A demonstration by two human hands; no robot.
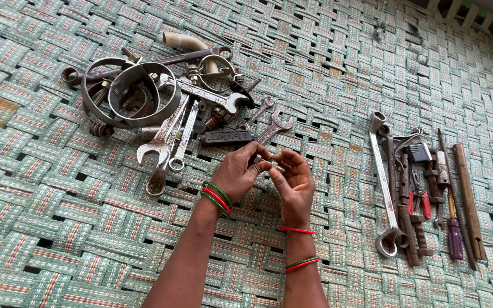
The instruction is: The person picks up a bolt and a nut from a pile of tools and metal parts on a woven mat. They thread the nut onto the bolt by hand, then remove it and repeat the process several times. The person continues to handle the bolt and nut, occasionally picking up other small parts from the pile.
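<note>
Above woven mat, both hands' fingers pinching small bolt

Your arms are bare to the lower edge of the view, with no sleeves showing. On your left hand the wrist carries a close stack of thin bangles, red and green alternating. Your right hand has a single thin red band at the wrist, and lower along that forearm sit two more slim bangles, one green and one red, lying together.
</note>
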